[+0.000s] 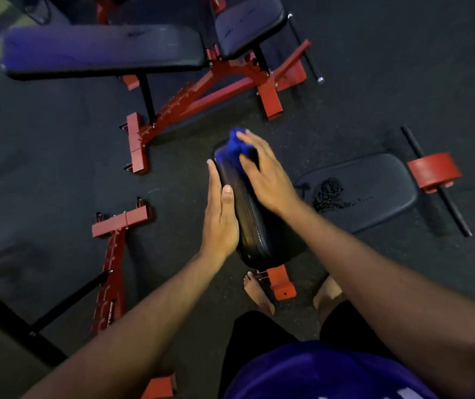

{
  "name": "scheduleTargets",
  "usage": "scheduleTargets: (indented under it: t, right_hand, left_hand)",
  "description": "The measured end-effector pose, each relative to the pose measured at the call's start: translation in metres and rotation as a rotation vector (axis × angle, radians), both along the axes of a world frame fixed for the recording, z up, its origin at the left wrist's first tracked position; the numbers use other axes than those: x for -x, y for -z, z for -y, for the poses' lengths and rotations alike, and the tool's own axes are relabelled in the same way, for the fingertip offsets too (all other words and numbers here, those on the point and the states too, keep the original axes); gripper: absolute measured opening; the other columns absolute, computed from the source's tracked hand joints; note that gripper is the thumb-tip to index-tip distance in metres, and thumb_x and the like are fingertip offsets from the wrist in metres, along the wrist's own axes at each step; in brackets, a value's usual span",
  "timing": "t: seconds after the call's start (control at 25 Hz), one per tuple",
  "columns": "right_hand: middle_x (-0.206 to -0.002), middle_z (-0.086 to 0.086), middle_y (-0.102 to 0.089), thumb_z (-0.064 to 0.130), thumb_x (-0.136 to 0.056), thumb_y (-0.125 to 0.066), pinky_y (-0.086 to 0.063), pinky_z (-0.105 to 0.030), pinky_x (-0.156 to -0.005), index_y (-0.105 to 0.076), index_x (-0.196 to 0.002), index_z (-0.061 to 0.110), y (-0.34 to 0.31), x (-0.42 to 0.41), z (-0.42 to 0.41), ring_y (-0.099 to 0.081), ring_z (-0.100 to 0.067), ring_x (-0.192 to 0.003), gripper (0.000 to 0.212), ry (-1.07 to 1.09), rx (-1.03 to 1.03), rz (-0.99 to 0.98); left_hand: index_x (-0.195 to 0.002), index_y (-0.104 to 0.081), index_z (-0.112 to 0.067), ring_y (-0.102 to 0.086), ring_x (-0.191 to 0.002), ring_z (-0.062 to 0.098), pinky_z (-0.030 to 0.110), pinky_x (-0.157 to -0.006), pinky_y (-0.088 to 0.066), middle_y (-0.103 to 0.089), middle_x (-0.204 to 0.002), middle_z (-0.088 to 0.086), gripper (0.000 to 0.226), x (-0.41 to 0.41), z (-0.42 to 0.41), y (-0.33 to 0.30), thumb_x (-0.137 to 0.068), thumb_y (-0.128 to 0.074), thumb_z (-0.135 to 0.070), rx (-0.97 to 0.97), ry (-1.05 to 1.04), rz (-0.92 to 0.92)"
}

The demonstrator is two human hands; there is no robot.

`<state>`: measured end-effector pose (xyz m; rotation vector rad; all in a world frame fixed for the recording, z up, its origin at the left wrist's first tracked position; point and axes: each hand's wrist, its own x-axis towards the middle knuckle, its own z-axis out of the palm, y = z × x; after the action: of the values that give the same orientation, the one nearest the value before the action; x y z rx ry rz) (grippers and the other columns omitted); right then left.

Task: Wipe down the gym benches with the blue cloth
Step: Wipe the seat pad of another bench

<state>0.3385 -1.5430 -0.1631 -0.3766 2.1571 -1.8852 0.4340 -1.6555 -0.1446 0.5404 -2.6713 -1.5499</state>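
A black padded bench back (pixel 252 223) stands raised in front of me on a red frame. My left hand (pixel 220 214) lies flat along its left edge, fingers straight, thumb on the pad. My right hand (pixel 265 174) presses the blue cloth (pixel 236 144) onto the pad's far end, with the cloth bunched under its fingers. The bench's seat pad (pixel 374 191) lies to the right, with a worn, flaking patch (pixel 328 194) on it.
A second black bench (pixel 101 50) with a red frame (pixel 201 102) stands at the back. Another red frame (pixel 115 249) lies at the left. A red roller on a black bar (pixel 434 172) sits at the right. My bare feet (pixel 259 292) stand on the dark rubber floor.
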Motion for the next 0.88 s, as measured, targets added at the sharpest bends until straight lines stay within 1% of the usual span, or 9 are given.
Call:
scheduleTargets:
  t: [0.12, 0.28, 0.36, 0.44, 0.56, 0.64, 0.72, 0.8, 0.88]
  right_hand:
    - [-0.151, 0.002, -0.046, 0.026, -0.106, -0.043, -0.028, -0.026, -0.115, -0.045, -0.145, 0.020, 0.012, 0.031, 0.000, -0.039, -0.001, -0.133, 0.040, -0.022, 0.012, 0.143]
    - [-0.158, 0.010, -0.035, 0.036, -0.104, -0.044, -0.020, -0.036, -0.123, -0.039, -0.147, 0.035, 0.032, -0.052, -0.043, -0.028, 0.000, -0.144, 0.043, -0.039, -0.001, 0.240]
    - [-0.159, 0.010, -0.031, 0.036, -0.102, -0.044, -0.017, -0.030, -0.124, -0.035, -0.144, 0.043, 0.028, -0.102, -0.066, -0.024, 0.003, -0.146, 0.043, -0.053, 0.014, 0.229]
    - [-0.160, 0.010, -0.028, 0.033, -0.101, -0.044, -0.016, -0.023, -0.122, -0.033, -0.145, 0.042, 0.013, -0.125, -0.069, -0.020, 0.003, -0.147, 0.046, -0.048, 0.011, 0.195]
    - [-0.158, 0.001, -0.034, 0.025, -0.102, -0.047, -0.019, -0.027, -0.122, -0.040, -0.148, 0.018, 0.001, -0.075, -0.039, -0.026, -0.009, -0.148, 0.047, -0.049, 0.001, -0.005]
    - [-0.154, -0.006, -0.040, 0.022, -0.100, -0.048, -0.020, -0.024, -0.119, -0.044, -0.146, 0.009, 0.001, -0.015, -0.009, -0.031, -0.017, -0.146, 0.048, -0.076, 0.008, -0.048]
    - [-0.152, -0.007, -0.044, 0.024, -0.101, -0.047, -0.024, -0.015, -0.112, -0.046, -0.145, 0.010, 0.006, 0.026, 0.002, -0.037, -0.017, -0.143, 0.046, -0.068, 0.037, 0.052]
    - [-0.153, -0.002, -0.043, 0.026, -0.105, -0.045, -0.024, -0.011, -0.109, -0.043, -0.147, 0.016, 0.028, 0.026, -0.006, -0.037, -0.014, -0.141, 0.043, -0.067, 0.049, 0.156]
    - [-0.157, 0.001, -0.036, 0.031, -0.106, -0.044, -0.020, -0.025, -0.120, -0.037, -0.151, 0.020, 0.047, -0.010, -0.025, -0.032, -0.012, -0.145, 0.047, -0.064, 0.015, 0.252]
  left_hand:
    - [-0.157, 0.004, -0.043, -0.015, -0.156, 0.005, 0.045, -0.129, -0.017, -0.009, -0.172, -0.005, 0.058, 0.000, 0.001, 0.000, -0.107, -0.025, -0.047, -0.012, 0.010, 0.004]
    - [-0.157, 0.005, -0.045, -0.017, -0.156, 0.012, 0.050, -0.128, -0.018, -0.012, -0.172, -0.001, 0.059, 0.002, 0.001, -0.001, -0.108, -0.026, -0.048, -0.033, 0.014, -0.003]
    - [-0.160, 0.006, -0.042, -0.016, -0.157, 0.014, 0.051, -0.128, -0.017, -0.012, -0.172, 0.001, 0.060, 0.003, 0.001, 0.001, -0.109, -0.025, -0.046, -0.032, 0.014, -0.011]
    - [-0.159, 0.006, -0.039, -0.014, -0.157, 0.013, 0.049, -0.128, -0.015, -0.010, -0.172, 0.002, 0.058, 0.003, 0.002, 0.002, -0.110, -0.024, -0.041, -0.010, 0.017, -0.021]
    - [-0.156, 0.003, -0.045, -0.014, -0.157, 0.012, 0.048, -0.128, -0.015, -0.009, -0.172, 0.001, 0.055, 0.003, 0.002, 0.003, -0.109, -0.024, -0.043, 0.020, 0.022, -0.039]
    - [-0.158, 0.003, -0.035, -0.012, -0.157, 0.007, 0.043, -0.129, -0.013, -0.007, -0.171, -0.002, 0.058, 0.004, 0.001, 0.002, -0.108, -0.024, -0.041, 0.046, 0.010, -0.026]
    - [-0.160, 0.004, -0.031, -0.013, -0.156, 0.007, 0.042, -0.129, -0.014, -0.009, -0.172, -0.001, 0.062, 0.004, 0.000, 0.000, -0.107, -0.024, -0.045, 0.049, 0.016, 0.001]
    - [-0.160, 0.005, -0.035, -0.016, -0.156, 0.009, 0.044, -0.128, -0.016, -0.013, -0.171, 0.000, 0.063, 0.002, 0.001, 0.000, -0.105, -0.024, -0.050, 0.042, 0.022, 0.000]
    - [-0.159, 0.005, -0.039, -0.019, -0.156, 0.010, 0.047, -0.128, -0.019, -0.015, -0.171, -0.001, 0.061, 0.003, 0.002, 0.000, -0.106, -0.025, -0.050, 0.027, 0.027, -0.006]
